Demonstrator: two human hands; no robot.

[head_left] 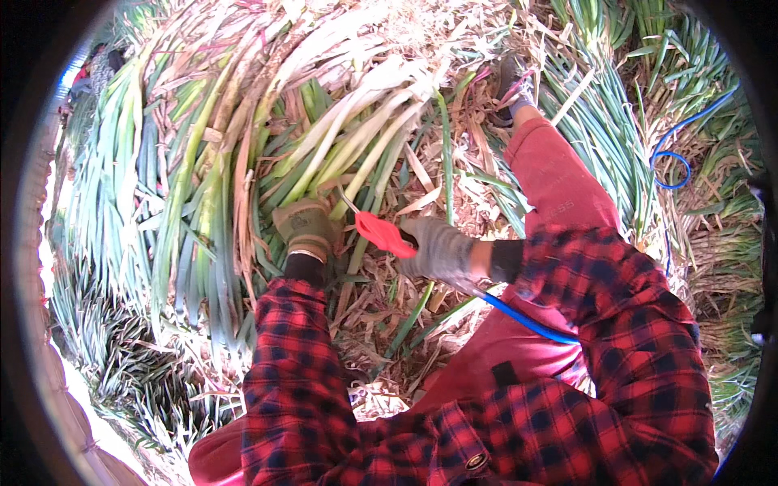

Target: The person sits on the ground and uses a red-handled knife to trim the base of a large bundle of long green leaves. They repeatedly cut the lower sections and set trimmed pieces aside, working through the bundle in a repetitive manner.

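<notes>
My gloved left hand (306, 225) is closed around the leafy part of a few green onions (340, 150). Their pale root ends point up and to the right, over the litter. In my gloved right hand (442, 249) is a red air blow gun (382, 233), gripped by its body. Its thin metal nozzle reaches toward the stalks just beside my left hand. A blue air hose (527, 318) runs from below my right hand across my leg. My right fingers are partly hidden behind the gun.
A large heap of long green onions (174, 194) lies to the left, and more bunches (604, 121) lie at the right. Dry peelings (373, 312) cover the ground between my legs. A loop of blue hose (673, 168) lies at the far right. My outstretched leg (559, 174) borders the right side.
</notes>
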